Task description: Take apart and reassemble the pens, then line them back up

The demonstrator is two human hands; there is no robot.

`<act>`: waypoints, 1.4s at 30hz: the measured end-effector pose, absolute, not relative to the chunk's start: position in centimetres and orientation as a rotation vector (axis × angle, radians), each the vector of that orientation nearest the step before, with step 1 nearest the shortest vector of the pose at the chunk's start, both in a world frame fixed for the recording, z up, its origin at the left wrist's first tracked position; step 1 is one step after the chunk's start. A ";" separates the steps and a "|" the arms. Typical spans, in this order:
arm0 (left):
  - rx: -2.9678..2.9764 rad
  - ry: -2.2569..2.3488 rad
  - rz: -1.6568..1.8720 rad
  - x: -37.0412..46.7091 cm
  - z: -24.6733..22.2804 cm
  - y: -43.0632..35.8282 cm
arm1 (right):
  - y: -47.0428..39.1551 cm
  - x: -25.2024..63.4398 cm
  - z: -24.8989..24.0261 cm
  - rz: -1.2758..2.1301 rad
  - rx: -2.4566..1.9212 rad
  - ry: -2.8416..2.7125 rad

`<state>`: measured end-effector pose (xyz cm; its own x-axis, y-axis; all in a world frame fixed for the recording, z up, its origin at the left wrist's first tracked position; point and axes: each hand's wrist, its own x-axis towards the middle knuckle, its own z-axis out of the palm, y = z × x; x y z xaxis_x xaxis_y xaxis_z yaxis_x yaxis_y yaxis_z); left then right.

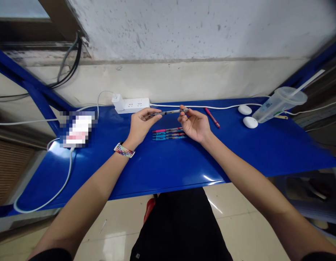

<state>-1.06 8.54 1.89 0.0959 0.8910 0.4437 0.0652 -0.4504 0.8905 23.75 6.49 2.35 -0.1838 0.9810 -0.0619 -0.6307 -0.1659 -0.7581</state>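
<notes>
Clear pen held roughly level above the blue table, near the power strip. Left hand pinches one end between thumb and fingers; right hand pinches the other. Progress, as judged: several pens already lie side by side in a close row below the hands. Outside that row: the held one, and a red pen lying apart, slanted, beyond the right hand.
</notes>
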 end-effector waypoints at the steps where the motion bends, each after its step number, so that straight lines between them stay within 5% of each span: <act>1: 1.643 0.959 1.433 -1.1 1.9 8.6 | 6.4 23.7 2.4 1.656 -0.682 -0.696; 24: 1.555 0.966 1.432 -1.2 2.2 8.7 | 5.4 23.4 2.6 1.446 -0.749 -1.140; 34: 1.470 0.903 1.402 -0.6 2.1 8.4 | 5.9 22.5 2.1 1.807 -0.440 -0.491; 42: 1.421 0.895 1.427 -0.7 2.1 8.4 | 5.5 22.7 2.4 1.803 -0.410 -0.523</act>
